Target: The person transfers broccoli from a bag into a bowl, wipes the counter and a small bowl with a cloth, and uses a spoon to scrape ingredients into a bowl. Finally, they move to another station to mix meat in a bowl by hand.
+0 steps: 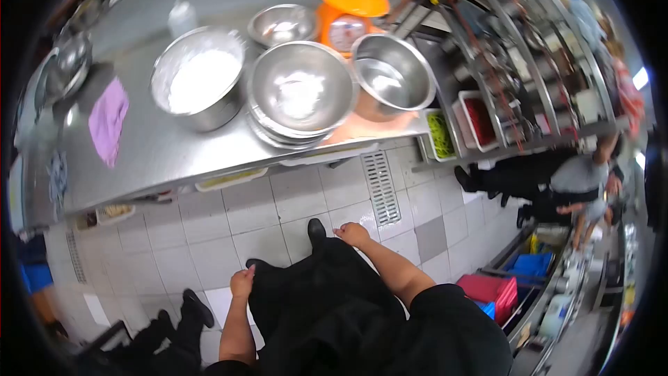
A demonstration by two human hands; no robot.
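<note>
My left hand (242, 283) hangs low beside my black apron, over the tiled floor, with its fingers curled closed and nothing seen in it. On the other side my right hand (353, 235) is also curled closed near my shoe, showing no object. Both are apart from the steel table (139, 174) in front of me. On it stand a deep steel pot (198, 117) with white powdery contents, a stack of steel mixing bowls (303, 90), a smaller steel bowl (283, 26), an orange kitchen scale (342, 28) and another steel pot (393, 73).
A purple cloth (109, 120) lies on the table's left part. A rack (501, 63) stands at right, with a white bin of red items (479, 120) and a green-filled crate (440, 134). A floor drain (380, 188) runs ahead. Other people stand right (543, 174) and lower left (188, 324).
</note>
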